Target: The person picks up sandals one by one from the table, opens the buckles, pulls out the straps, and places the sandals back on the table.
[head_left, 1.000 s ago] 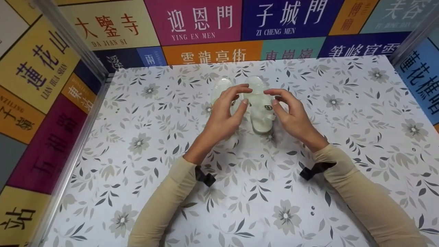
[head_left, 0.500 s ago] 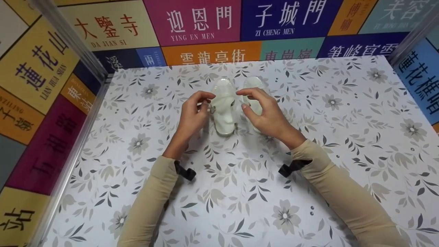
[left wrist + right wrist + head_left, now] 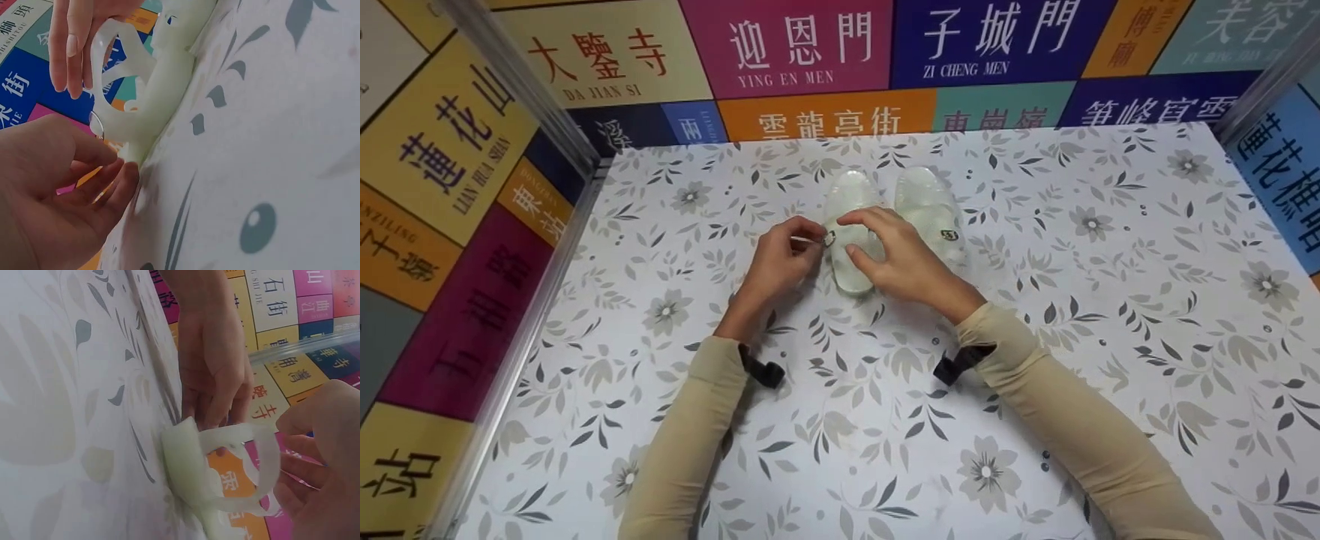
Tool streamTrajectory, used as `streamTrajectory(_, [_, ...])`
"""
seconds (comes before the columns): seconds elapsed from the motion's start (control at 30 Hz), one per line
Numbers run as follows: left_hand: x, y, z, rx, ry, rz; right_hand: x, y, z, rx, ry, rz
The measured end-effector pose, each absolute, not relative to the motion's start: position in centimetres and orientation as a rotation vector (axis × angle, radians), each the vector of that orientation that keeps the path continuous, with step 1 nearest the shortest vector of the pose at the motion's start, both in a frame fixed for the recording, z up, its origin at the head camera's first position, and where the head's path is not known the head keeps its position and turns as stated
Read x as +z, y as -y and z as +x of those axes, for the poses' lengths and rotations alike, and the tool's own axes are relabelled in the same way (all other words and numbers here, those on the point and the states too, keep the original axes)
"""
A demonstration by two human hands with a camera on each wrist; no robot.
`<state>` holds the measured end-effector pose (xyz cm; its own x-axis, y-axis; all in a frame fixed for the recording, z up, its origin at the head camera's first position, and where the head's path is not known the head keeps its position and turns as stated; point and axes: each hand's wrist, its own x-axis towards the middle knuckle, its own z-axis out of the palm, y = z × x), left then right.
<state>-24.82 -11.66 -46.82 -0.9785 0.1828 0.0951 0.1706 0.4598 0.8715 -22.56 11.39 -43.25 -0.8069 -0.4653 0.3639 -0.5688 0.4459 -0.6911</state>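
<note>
Two pale green, see-through sandals stand side by side on the patterned table, toes away from me. At the outer side of the left sandal [image 3: 851, 187], my left hand [image 3: 784, 255] pinches the thin end of its strap beside a small metal buckle [image 3: 830, 238]. In the left wrist view, the buckle ring lies just above those fingers. My right hand [image 3: 904, 259] is over the same sandal, thumb and fingers apart and bent around the raised strap [image 3: 270, 461]; whether it touches is unclear. The right sandal [image 3: 919, 187] shows its buckle [image 3: 950, 235] and is partly covered by my right hand.
The table [image 3: 982, 390] has a white covering with grey leaves and flowers. Coloured panels with lettering [image 3: 802, 45] stand behind it and at both sides. A clear edge strip [image 3: 521, 360] runs along the left. Dark wrist cameras [image 3: 765, 373] sit at both cuffs.
Both hands have moved left, from around the right sandal to the left one. My left hand has come to the left sandal's buckle side, and my right hand has followed over its strap.
</note>
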Motion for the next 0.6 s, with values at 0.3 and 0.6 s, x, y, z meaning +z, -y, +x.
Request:
streamTrajectory(0.3, [-47.6, 12.6, -25.5, 1.636, -2.511, 0.448, -44.4, -9.7, -23.4, 1.046, 2.698, 0.797])
streamTrajectory(0.6, [-48.1, 13.8, -25.5, 1.915, -2.181, 0.351, -45.3, -9.7, -23.9, 1.098, 2.682, 0.749])
